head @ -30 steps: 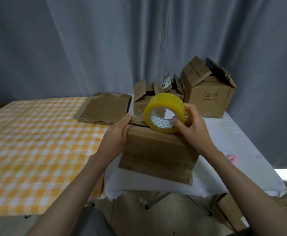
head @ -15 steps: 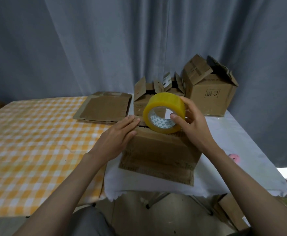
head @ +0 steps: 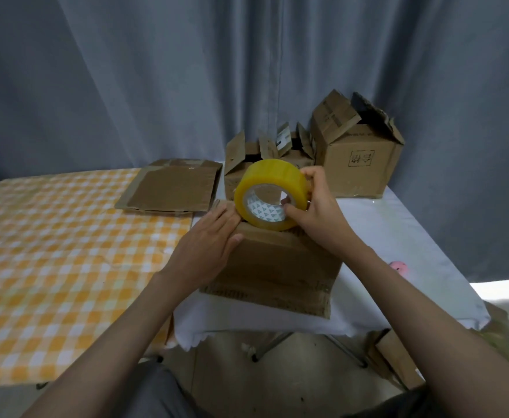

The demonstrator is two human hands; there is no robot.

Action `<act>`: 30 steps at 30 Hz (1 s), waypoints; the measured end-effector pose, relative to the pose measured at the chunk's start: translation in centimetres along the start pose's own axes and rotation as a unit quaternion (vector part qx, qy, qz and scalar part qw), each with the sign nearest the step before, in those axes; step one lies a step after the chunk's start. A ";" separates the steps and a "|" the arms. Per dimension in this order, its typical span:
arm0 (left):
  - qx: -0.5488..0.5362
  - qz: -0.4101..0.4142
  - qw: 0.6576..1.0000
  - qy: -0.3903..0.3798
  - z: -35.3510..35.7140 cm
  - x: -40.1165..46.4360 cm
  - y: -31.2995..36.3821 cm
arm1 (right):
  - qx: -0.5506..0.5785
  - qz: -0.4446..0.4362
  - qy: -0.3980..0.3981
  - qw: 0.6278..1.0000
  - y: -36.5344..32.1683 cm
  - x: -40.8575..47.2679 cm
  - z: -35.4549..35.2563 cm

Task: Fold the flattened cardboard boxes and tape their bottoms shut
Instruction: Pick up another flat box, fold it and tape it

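The right hand (head: pixel 316 209) grips the tape roll (head: pixel 271 194): the thumb reaches into the core and the other fingers curl over the yellow outer band. The roll stands on its edge on top of the cardboard box (head: pixel 274 267), and its open core faces the person and a little to the left, so its axis runs from the person toward the far boxes. Inside the core there is a white liner with a pattern of small grey triangles; I can read no words on it.

The left hand (head: pixel 208 245) lies flat with straight fingers on the left part of the box top, the fingertips just beside the roll. It holds nothing. The box is under both hands, at the near edge of a white table (head: pixel 398 236).

Left of the left hand, farther away, a flattened box (head: pixel 171 188) lies on an orange checked cloth (head: pixel 51 251). Beyond the roll stands a small open box (head: pixel 241 164) with its flaps up and a printed label too small to read. Behind the right hand a bigger open box (head: pixel 359 158) shows a square printed mark with characters I cannot read. To the right of the right forearm a small pink thing (head: pixel 398 266) lies on the table.
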State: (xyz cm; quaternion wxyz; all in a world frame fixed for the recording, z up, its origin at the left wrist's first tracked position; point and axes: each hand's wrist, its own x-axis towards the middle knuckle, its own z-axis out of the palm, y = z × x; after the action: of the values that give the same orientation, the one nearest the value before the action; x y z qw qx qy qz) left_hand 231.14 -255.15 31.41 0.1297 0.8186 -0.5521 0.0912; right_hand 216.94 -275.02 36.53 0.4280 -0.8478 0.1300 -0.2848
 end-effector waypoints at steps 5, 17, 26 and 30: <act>0.012 -0.015 1.000 0.004 -0.2 -0.4 0.2 | -0.037 -0.023 0.034 0.998 -1.4 -0.7 -2.5; 0.066 0.003 0.996 -0.057 -0.9 0.2 0.8 | -0.075 0.006 0.038 0.996 -0.8 -2.0 -7.6; -0.044 -0.117 0.991 -0.046 -1.6 2.0 5.9 | -0.016 0.091 0.036 0.995 2.4 -4.0 -7.1; -0.050 -0.076 0.995 -0.041 -0.9 3.2 8.1 | -0.021 0.093 0.034 0.995 2.5 -3.7 -7.1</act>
State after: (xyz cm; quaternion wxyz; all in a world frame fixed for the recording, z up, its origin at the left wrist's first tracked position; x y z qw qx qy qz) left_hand 224.76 -260.54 34.12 0.1541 0.8537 -0.4970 0.0196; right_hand 209.78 -279.39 36.52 0.4298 -0.8308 0.2288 -0.2697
